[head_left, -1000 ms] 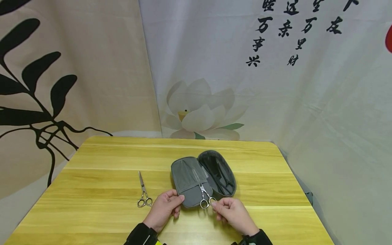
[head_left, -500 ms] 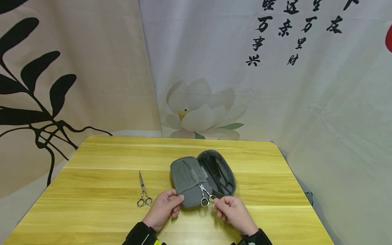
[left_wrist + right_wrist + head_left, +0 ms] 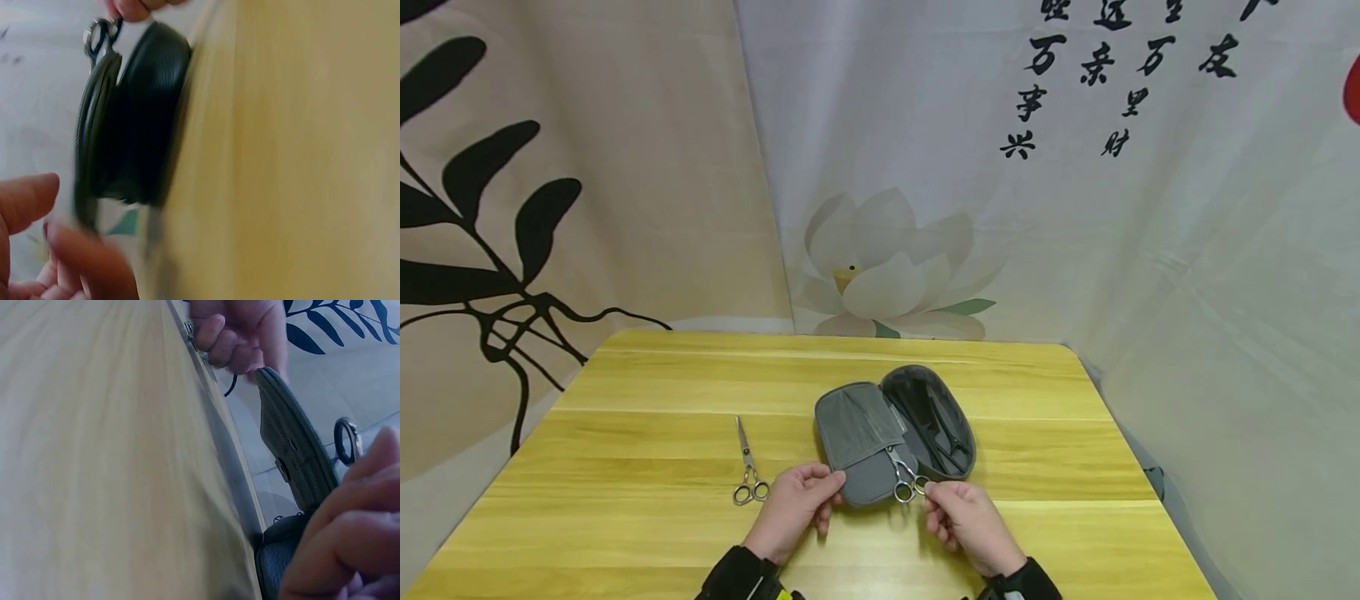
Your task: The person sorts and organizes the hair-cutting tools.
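A grey zippered case (image 3: 859,421) lies unfolded on the table, its pocketed lid to the left. Scissors (image 3: 898,468) have their blades tucked into the lid's pocket, handle rings sticking out toward the person. My right hand (image 3: 972,521) pinches one ring between thumb and finger. At the lid's lower left edge is my left hand (image 3: 793,507); in the left wrist view its thumb (image 3: 28,197) stands apart from the forefinger, which is by the lid edge. A second pair of scissors (image 3: 747,467) lies left of that hand. Dark tools (image 3: 931,425), partly hidden, sit in the case's deep half.
The wooden table (image 3: 647,392) extends around the case on all sides. Behind it hangs a printed cloth (image 3: 910,167) with a lotus, leaves and black characters.
The right hand has pushed the scissors slightly, and their rings have swung a little to the right. The left thumb has drawn back from the lid's face toward its edge.
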`<action>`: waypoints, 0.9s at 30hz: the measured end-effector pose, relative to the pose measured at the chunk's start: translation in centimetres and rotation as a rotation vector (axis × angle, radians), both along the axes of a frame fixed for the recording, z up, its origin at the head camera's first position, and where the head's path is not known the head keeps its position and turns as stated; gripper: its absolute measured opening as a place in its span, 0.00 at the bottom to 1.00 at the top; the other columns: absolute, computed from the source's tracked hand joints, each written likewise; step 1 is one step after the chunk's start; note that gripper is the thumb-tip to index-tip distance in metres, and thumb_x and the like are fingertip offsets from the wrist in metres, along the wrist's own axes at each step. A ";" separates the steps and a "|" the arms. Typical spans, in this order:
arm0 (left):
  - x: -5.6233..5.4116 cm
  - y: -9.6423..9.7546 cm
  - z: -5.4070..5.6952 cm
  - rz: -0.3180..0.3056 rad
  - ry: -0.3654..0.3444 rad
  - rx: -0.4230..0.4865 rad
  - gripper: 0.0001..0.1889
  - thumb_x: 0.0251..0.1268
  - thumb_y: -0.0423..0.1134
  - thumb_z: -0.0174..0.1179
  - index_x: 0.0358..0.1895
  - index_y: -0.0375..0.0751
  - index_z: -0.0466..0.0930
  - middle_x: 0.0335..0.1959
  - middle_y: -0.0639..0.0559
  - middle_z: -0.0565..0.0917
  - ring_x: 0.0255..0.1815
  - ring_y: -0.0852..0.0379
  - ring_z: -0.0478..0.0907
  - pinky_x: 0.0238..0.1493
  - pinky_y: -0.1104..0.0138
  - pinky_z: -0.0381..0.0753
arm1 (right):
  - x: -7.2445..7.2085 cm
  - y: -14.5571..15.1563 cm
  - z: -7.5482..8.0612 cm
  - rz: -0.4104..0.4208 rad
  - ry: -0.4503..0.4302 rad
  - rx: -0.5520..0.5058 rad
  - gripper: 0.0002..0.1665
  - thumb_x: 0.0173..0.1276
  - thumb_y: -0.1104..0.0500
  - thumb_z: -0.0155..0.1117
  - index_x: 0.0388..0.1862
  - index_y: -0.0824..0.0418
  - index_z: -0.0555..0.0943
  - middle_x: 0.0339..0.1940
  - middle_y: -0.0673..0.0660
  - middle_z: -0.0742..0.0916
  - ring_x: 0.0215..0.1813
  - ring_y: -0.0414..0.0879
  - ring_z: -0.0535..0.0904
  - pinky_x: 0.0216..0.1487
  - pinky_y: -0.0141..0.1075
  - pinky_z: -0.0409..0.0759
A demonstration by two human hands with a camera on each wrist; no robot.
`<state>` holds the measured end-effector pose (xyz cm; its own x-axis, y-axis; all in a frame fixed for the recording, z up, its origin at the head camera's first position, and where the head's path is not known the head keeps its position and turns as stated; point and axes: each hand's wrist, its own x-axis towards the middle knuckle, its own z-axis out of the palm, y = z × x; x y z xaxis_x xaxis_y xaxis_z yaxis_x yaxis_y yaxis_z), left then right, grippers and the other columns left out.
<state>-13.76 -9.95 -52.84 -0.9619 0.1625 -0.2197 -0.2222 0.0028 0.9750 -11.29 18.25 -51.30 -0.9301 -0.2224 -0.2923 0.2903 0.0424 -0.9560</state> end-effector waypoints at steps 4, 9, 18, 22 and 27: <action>0.1 0.1 2.0 0.131 0.200 -0.391 0.16 0.67 0.49 0.75 0.37 0.44 0.80 0.23 0.56 0.76 0.22 0.60 0.71 0.27 0.70 0.72 | -0.1 -0.1 -0.1 0.010 -0.019 0.000 0.19 0.82 0.53 0.58 0.27 0.57 0.79 0.17 0.46 0.83 0.18 0.36 0.72 0.18 0.27 0.68; -0.6 2.3 4.7 0.068 0.527 -0.757 0.13 0.64 0.46 0.78 0.32 0.50 0.81 0.25 0.58 0.75 0.25 0.63 0.69 0.30 0.71 0.69 | -0.2 -0.1 0.0 0.021 -0.043 -0.030 0.20 0.81 0.54 0.55 0.25 0.56 0.78 0.16 0.45 0.82 0.18 0.36 0.72 0.18 0.26 0.67; -2.6 6.0 5.6 -0.024 0.766 -1.055 0.14 0.60 0.41 0.80 0.29 0.45 0.81 0.25 0.55 0.78 0.27 0.58 0.79 0.27 0.65 0.77 | -0.3 -0.2 -0.3 0.056 -0.118 -0.104 0.20 0.81 0.52 0.55 0.26 0.55 0.78 0.17 0.45 0.81 0.18 0.34 0.72 0.18 0.26 0.66; -3.0 6.6 5.1 -0.013 0.879 -1.137 0.11 0.62 0.37 0.77 0.27 0.42 0.83 0.22 0.51 0.81 0.26 0.54 0.83 0.26 0.62 0.82 | -0.2 -0.2 -0.4 0.049 -0.122 -0.110 0.20 0.81 0.52 0.55 0.25 0.55 0.78 0.16 0.45 0.81 0.18 0.34 0.71 0.18 0.26 0.66; -3.0 6.8 4.6 0.013 1.022 -1.174 0.10 0.60 0.31 0.74 0.24 0.40 0.82 0.20 0.50 0.81 0.21 0.54 0.81 0.23 0.62 0.81 | 0.2 -0.5 -0.2 0.011 -0.050 -0.049 0.20 0.82 0.52 0.57 0.27 0.57 0.78 0.17 0.45 0.81 0.18 0.35 0.71 0.18 0.27 0.67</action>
<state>-16.74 -3.16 -48.28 -0.7768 0.3656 0.5127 0.5046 0.8485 0.1594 -11.11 17.80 -51.54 -0.9122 -0.2478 -0.3264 0.3371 -0.0008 -0.9415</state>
